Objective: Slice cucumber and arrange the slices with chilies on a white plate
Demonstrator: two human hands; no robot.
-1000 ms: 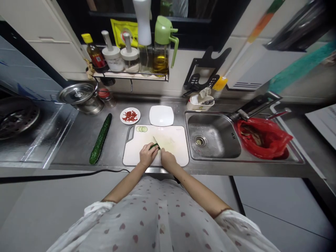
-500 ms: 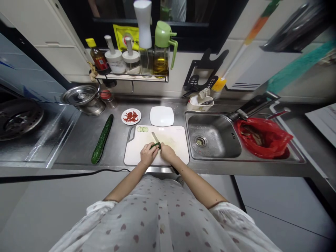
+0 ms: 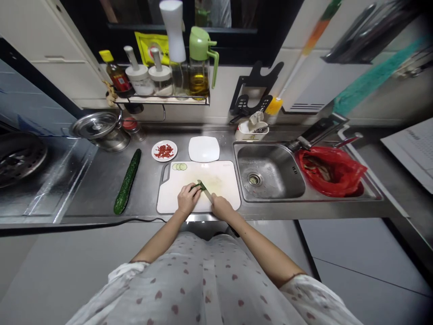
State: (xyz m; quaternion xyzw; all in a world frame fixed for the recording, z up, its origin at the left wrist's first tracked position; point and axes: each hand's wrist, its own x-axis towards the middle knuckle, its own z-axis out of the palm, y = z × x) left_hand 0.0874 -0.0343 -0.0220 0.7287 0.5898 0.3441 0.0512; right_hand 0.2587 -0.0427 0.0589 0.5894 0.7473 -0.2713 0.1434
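On the white cutting board (image 3: 171, 198), my left hand (image 3: 188, 198) presses down a short dark green piece of cucumber (image 3: 196, 185), mostly covered by the fingers. My right hand (image 3: 222, 207) is closed around the handle of a kitchen knife (image 3: 206, 192). Its blade slants up and left, with the tip at the right end of the cucumber piece. Several thin cucumber slices (image 3: 179, 167) overlap at the board's upper left corner. A whole cucumber (image 3: 127, 183) lies on the counter left of the board.
Behind the board are a white square plate (image 3: 204, 149) and a small plate of chopped red pieces (image 3: 164, 151). A sink (image 3: 270, 174) and red plastic bag (image 3: 338, 174) are at right, a lidded steel pot (image 3: 101, 131) at left. Bottles stand on a shelf (image 3: 169, 100) above.
My right hand has moved down and right, away from my left hand, and the knife blade has swung to the right end of the cucumber piece. The whole view has shifted slightly.
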